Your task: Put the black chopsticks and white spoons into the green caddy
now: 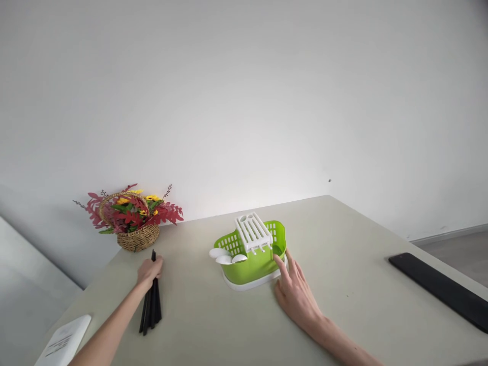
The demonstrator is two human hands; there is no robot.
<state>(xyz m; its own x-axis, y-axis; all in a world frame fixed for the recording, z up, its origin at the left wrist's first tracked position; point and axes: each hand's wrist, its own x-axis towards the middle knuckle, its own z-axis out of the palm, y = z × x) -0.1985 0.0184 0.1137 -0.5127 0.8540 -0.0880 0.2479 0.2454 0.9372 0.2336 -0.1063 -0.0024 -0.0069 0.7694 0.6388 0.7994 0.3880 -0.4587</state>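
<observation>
My left hand [149,271] is closed around a bundle of black chopsticks [152,310] at the left of the table. Their thicker ends fan out toward me below the fist. In the middle of the table stands a green cutlery basket [247,269] with a white slotted rack [254,233] across its top and a white base. Several white spoons [224,256] lean out over its left side. My right hand [295,287] touches the basket's front right rim with fingers stretched out, and holds nothing.
A wicker basket of red and yellow artificial flowers [138,238] stands at the back left against the wall. Near the left edge lies a white box-like object [64,340] with dark print. A long black flat object [438,290] rests along the table's right side.
</observation>
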